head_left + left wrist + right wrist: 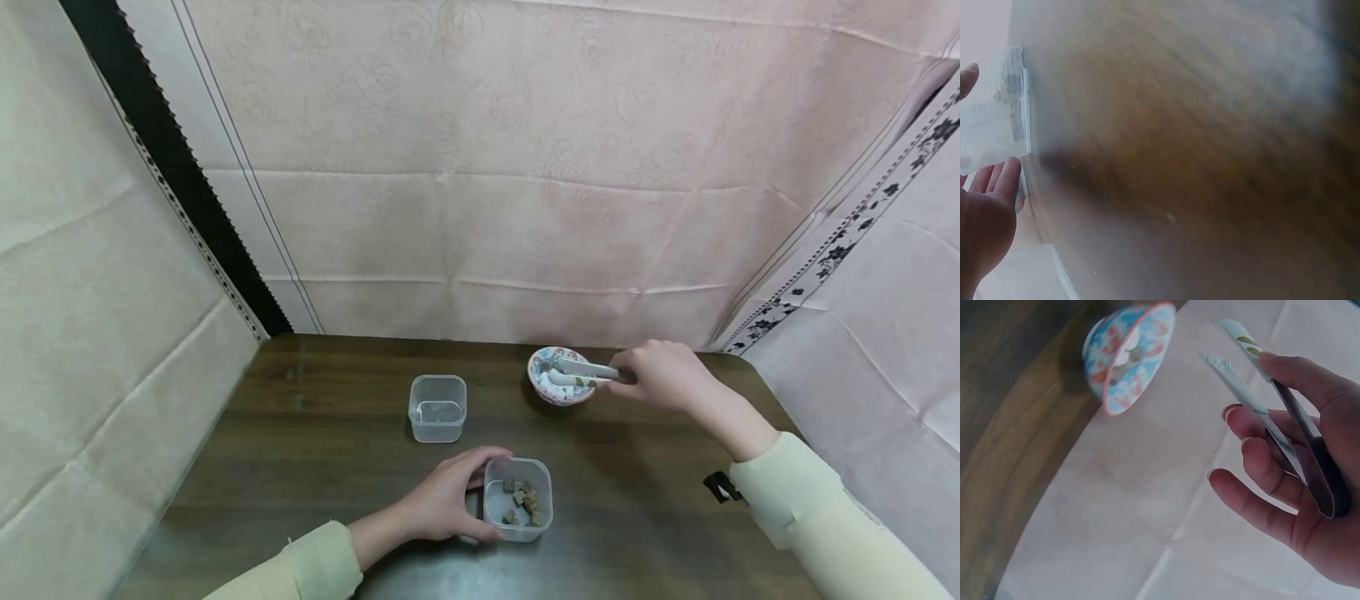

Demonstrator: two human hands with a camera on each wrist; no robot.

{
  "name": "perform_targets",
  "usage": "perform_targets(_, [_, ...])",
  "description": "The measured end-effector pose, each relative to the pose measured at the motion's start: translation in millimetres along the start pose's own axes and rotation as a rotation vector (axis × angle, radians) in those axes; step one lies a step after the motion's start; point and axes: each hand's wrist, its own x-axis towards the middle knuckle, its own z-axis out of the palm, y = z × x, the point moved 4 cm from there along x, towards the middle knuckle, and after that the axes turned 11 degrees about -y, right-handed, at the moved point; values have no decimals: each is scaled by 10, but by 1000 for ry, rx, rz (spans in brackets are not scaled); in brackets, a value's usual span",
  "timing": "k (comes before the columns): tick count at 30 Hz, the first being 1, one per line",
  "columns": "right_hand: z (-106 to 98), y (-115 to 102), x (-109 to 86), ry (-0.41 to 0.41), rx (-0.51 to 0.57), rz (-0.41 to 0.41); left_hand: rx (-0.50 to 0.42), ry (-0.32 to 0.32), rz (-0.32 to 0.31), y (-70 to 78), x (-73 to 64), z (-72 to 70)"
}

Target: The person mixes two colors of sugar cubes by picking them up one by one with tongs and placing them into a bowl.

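My left hand (453,496) holds a clear plastic container (517,533) by its sides, fingers at the far side and thumb at the near one. Several small brown cubes (530,498) lie inside it. In the left wrist view the container (988,125) shows between thumb and fingers. My right hand (663,375) grips a pair of tongs (588,369) with pale tips, above a small patterned bowl (536,387) of white pieces (558,383). In the right wrist view the tongs' arms (1241,387) stand apart, and I see nothing between the tips.
A second clear plastic container (438,433) stands left of the bowl, farther back than the held one. The brown wooden table (300,467) is enclosed by pale patterned cloth (480,225) at the back and both sides.
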Motion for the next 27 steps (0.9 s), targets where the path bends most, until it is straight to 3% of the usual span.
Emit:
perform_targets(8, [-79,-364,-233,63,21,-139,21,9,13,9,0,-13])
perform_targets(14, [-32,-552,-369,55,49,-216,23,11,-3,0,5,-11])
perform_targets(20, [42,-756,-458,3,79,-285,32,10,-6,-7,8,-7])
perform_targets(27, [131,-971,-388,-107,3,-340,35,13,2,0,2,-2])
